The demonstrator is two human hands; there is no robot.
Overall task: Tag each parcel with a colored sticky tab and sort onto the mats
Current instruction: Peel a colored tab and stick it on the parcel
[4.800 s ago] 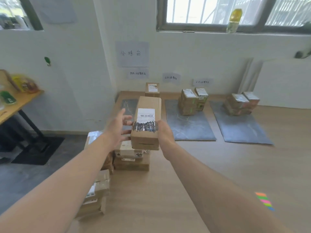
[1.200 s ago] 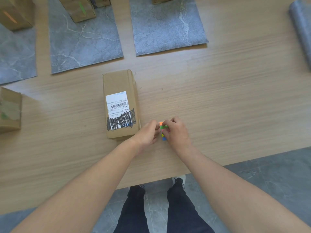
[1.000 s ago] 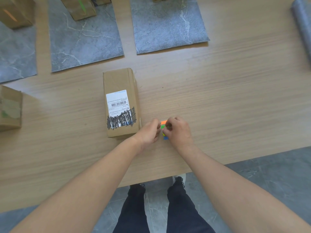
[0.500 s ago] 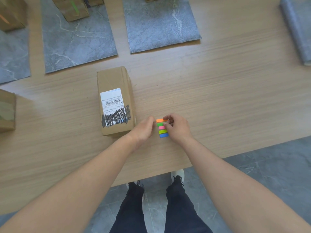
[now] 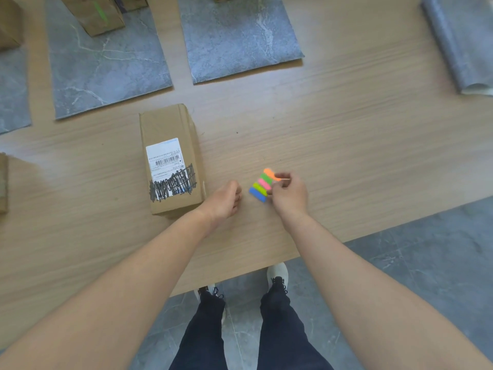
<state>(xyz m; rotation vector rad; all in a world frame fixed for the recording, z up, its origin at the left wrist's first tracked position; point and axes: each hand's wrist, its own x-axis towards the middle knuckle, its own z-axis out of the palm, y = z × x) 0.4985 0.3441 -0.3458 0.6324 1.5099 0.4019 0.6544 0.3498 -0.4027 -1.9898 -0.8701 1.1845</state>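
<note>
A brown cardboard parcel with a white label and black scribble lies flat on the wooden table. Just right of it sits a pad of colored sticky tabs in orange, green, pink, yellow-green and blue. My right hand rests at the pad's right edge and pinches an orange tab between thumb and fingers. My left hand hovers between parcel and pad, fingers loosely curled, holding nothing. Grey mats lie beyond the parcel.
A parcel with a green tab stands on the middle mat. Another mat lies to its right, and a third at far left. A rolled grey mat lies at right. Another box sits at the left edge.
My left hand has drawn back from the tab pad toward the parcel. My right hand has peeled an orange tab up from the pad, which now lies tilted.
</note>
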